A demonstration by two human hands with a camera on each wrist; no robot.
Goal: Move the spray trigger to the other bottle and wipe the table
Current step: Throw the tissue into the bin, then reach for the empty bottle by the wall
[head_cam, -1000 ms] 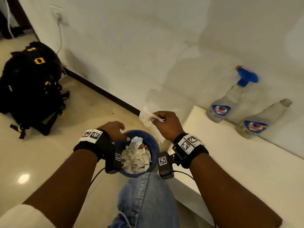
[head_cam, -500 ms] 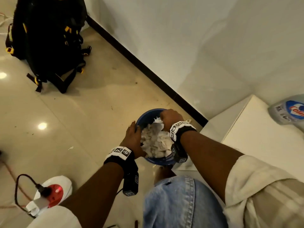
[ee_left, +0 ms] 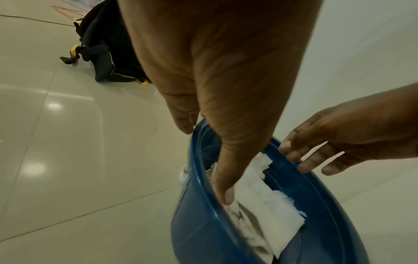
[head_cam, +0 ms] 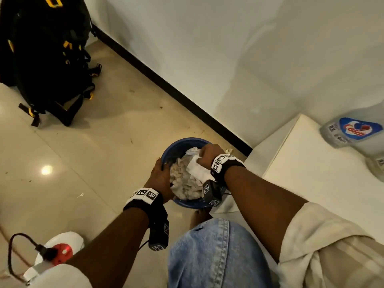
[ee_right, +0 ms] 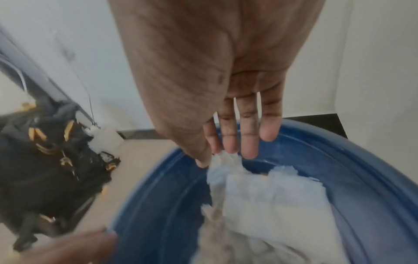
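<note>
A blue bin (head_cam: pixel 182 142) stands on the tiled floor (head_cam: pixel 83 163) just beside the corner of the white table (head_cam: pixel 311 173), stuffed with crumpled paper (head_cam: pixel 187 183). The left hand (head_cam: pixel 160 177) grips the bin's near-left rim: in the left wrist view the thumb (ee_left: pixel 226 187) reaches down inside the wall against the paper while the fingers (ee_left: pixel 183 116) wrap the outside. The right hand (head_cam: pixel 207 156) is over the far side of the bin with its fingers straight and spread. In the right wrist view the fingertips (ee_right: pixel 248 151) just meet the top edge of a white tissue (ee_right: pixel 260 196) that lies on the pile in the bin (whether the thumb and first finger pinch that edge I cannot tell, as the picture is blurred). On the table against the wall a clear bottle (head_cam: pixel 353 132) with a blue and red label shows at the right edge of the head view, its top cut off, so the spray trigger is out of sight; a sliver of a second bottle (head_cam: pixel 377 169) sits just beside it. A black backpack (head_cam: pixel 41 59) with yellow trim rests on the floor by the wall, well apart from the bin, and a white and red power strip (head_cam: pixel 60 250) with a black plug lies near the left arm.
</note>
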